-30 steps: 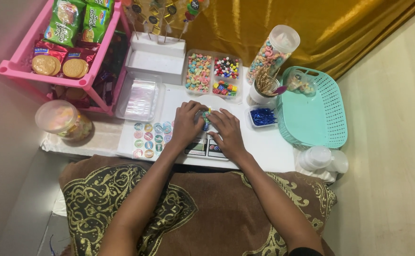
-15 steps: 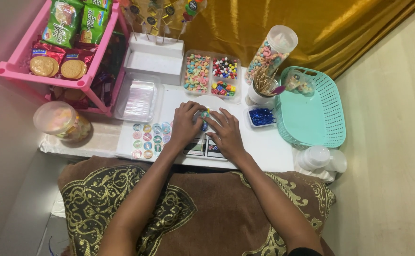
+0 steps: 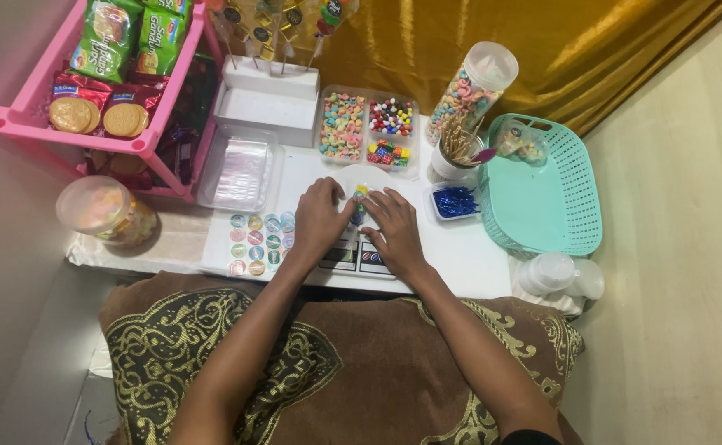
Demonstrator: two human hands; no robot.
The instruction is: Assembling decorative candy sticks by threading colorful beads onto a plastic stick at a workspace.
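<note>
Resting side by side on the white table (image 3: 460, 255), the left hand (image 3: 321, 221) and right hand (image 3: 394, 231) meet over a small colourful piece (image 3: 360, 198) at the table's middle, fingertips touching it; whether the fingers pinch it cannot be told. A sticker sheet (image 3: 258, 245) lies just left; a teal basket (image 3: 552, 198) stands right.
</note>
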